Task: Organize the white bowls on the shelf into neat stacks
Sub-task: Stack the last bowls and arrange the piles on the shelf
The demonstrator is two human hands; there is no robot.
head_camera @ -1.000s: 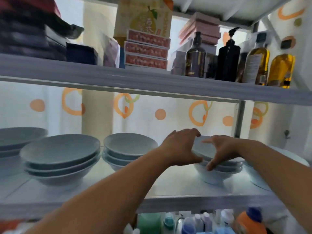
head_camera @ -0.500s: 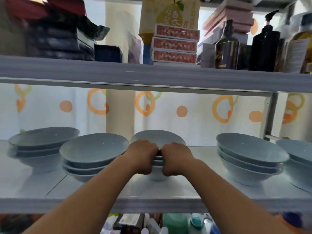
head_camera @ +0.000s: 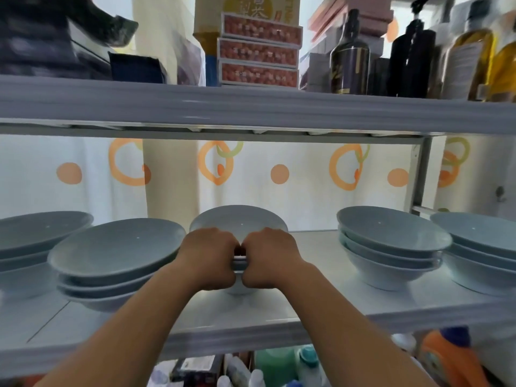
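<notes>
Several stacks of white bowls stand in a row on the white shelf (head_camera: 321, 314). My left hand (head_camera: 209, 258) and my right hand (head_camera: 269, 258) both grip the near rims of the middle stack (head_camera: 237, 219), knuckles almost touching. That stack's lower bowls are mostly hidden behind my hands. To its left sits a stack (head_camera: 117, 247) close against my left wrist, and another stack (head_camera: 36, 230) at the far left. To the right stand a stack (head_camera: 391, 236) and a further stack (head_camera: 480, 233) at the frame edge.
The shelf above (head_camera: 251, 107) hangs low over the bowls and carries boxes and dark bottles (head_camera: 350, 57). A metal upright (head_camera: 421, 174) stands at the back right. A curtain with orange circles hangs behind. Bottles fill the level below, among them an orange one (head_camera: 446, 356).
A second ago both hands were on the stack to the right. They shifted left onto the middle stack, and since half a second ago they have stayed there.
</notes>
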